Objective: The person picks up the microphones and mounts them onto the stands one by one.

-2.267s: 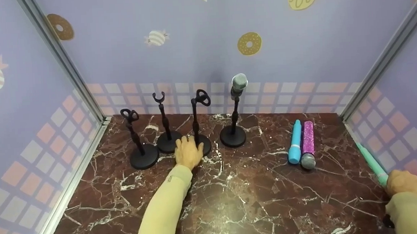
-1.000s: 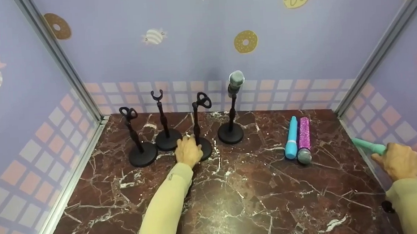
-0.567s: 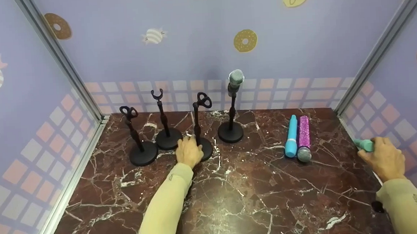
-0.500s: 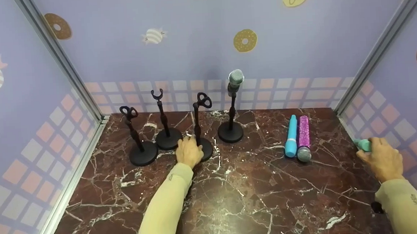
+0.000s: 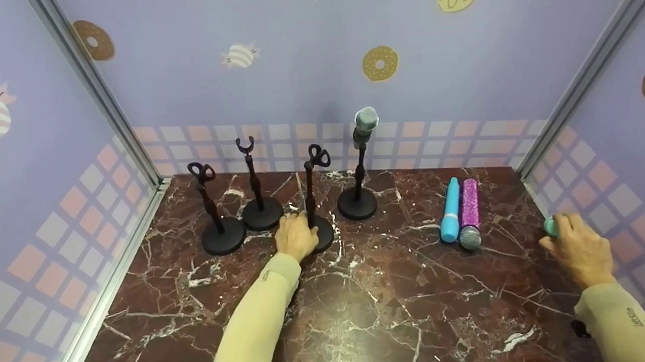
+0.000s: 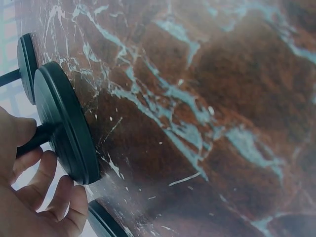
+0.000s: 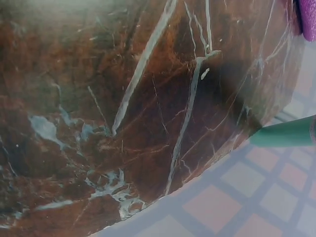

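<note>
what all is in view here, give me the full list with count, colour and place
bare stands: 3, black, upright, left and centre of table
loaded stand: 1, black, right of those
clipped microphone: 1, silver-grey head, atop the loaded stand
blue microphone: 1, blue, lying right of the stands
glitter microphone: 1, purple-pink with grey head, beside the blue one
green microphone: 1, mint, far right, mostly hidden
table: 1, dark red-brown, white-veined, underneath
walls: 3, lilac, printed, left, back, right
rails: 2, grey, back corners
sleeves: 2, pale yellow, foreground
left hand: 1, gripping third stand from left
right hand: 1, holding green microphone
</note>
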Action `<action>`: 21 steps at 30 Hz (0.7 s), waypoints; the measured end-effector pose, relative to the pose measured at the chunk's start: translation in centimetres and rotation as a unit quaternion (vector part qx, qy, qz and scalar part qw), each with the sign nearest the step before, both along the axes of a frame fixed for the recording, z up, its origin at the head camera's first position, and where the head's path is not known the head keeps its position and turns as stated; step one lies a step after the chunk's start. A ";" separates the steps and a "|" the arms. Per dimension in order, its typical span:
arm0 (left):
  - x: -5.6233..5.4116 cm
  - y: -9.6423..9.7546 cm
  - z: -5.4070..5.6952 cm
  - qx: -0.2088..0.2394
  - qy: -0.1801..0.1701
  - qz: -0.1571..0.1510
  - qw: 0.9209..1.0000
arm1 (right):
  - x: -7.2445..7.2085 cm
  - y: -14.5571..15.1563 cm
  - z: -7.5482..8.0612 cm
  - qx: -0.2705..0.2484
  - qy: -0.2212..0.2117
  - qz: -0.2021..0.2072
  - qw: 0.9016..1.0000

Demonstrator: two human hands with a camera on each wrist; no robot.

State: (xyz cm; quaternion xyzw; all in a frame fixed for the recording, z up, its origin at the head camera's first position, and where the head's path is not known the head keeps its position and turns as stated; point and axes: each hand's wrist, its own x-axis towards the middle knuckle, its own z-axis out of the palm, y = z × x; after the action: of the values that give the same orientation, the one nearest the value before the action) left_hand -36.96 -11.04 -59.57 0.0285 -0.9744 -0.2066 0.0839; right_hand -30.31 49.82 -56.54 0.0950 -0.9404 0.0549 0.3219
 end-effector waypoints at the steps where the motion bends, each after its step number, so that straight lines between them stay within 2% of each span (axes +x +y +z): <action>1: 0.0 0.0 0.0 -0.002 0.005 -0.002 1.000 | 0.0 -0.2 0.0 0.003 0.005 0.006 1.000; 5: 0.2 0.1 -0.1 0.000 0.016 -0.004 1.000 | 0.0 -1.0 0.3 0.028 0.035 0.035 0.998; 11: 0.5 0.2 -0.1 0.011 0.004 0.001 1.000 | -0.1 -2.5 1.1 0.058 0.099 0.064 0.991; 16: 0.7 0.3 0.0 0.003 0.008 -0.005 1.000 | -0.1 -4.4 2.3 0.058 0.128 0.088 0.986; 21: 1.0 0.7 0.1 0.006 0.016 -0.008 1.000 | -0.2 -7.2 3.7 0.059 0.169 0.124 0.976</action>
State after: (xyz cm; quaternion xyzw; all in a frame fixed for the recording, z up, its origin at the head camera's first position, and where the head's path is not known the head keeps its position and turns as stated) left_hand -35.95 -10.32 -59.51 0.0175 -0.9719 -0.2133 0.0978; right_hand -30.54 42.63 -52.83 0.2376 -0.8549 0.0216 0.4607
